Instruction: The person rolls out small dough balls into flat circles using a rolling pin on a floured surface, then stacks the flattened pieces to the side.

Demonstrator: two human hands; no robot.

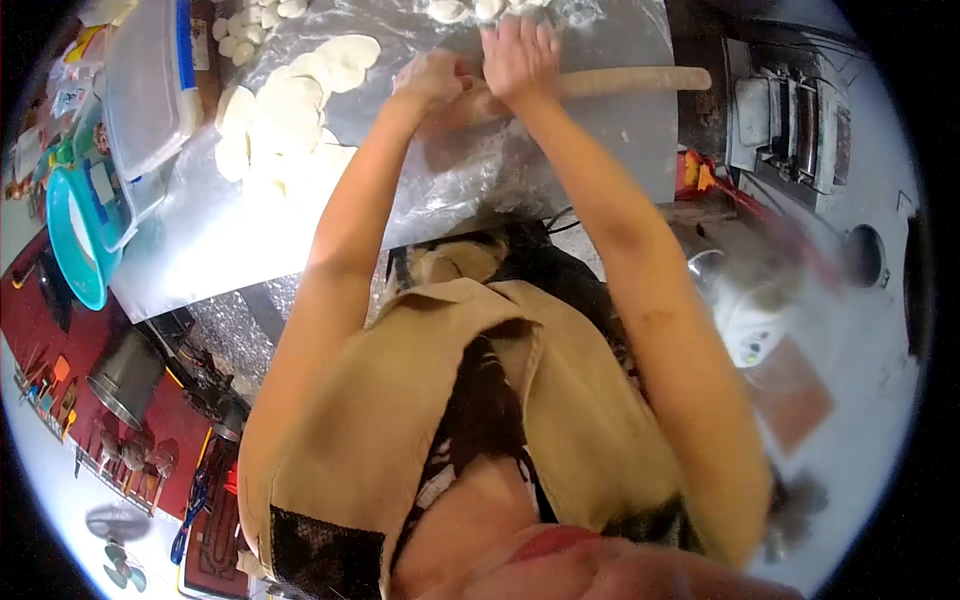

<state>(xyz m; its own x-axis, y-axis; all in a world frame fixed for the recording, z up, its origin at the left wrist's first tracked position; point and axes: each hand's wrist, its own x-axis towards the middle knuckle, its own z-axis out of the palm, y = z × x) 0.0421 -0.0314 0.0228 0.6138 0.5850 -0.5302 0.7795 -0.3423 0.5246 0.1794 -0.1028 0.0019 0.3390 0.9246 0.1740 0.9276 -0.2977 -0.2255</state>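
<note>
A wooden rolling pin (635,80) lies slantwise over the plastic-covered table, its near-left part blurred. My right hand (522,62) rests on the pin with the palm down and the fingers stretched out past it. To its left, my left hand (432,76) is closed with curled fingers by the pin's other end; what it holds is hidden. Flat round dough sheets (285,115) lie overlapping in a pile left of my left hand. Small dough balls (245,30) sit behind them, and floury dough pieces (488,8) line the far edge.
A clear plastic box (150,90) with a blue edge stands left on the table (215,265). Beside it is a turquoise basin (75,240). A metal pot (125,375) is at lower left. On the right stands a machine with metal rollers (800,120).
</note>
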